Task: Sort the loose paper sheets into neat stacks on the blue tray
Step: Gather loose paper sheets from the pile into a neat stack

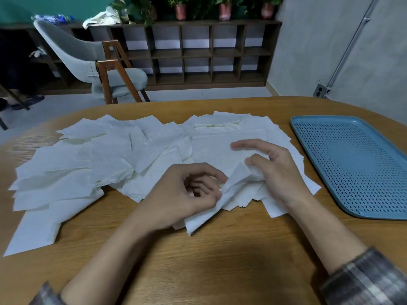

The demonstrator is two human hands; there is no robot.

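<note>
Several loose white paper sheets (pixel 110 159) lie spread in an overlapping heap across the middle and left of the wooden table (pixel 220 260). My left hand (pixel 187 194) and my right hand (pixel 277 170) meet at the heap's near edge and both hold one crumpled white sheet (pixel 222 199). The left fingers curl round its lower part, and the right thumb and fingers pinch its upper corner. The right index finger points out to the left. A blue perforated tray (pixel 356 164) lies at the right with nothing on it.
Behind the table's far edge stand a grey chair with wooden legs (pixel 92 62) and a low dark shelf unit (pixel 198 53) with potted plants on top. A grey wall (pixel 341 51) with a socket is at the right.
</note>
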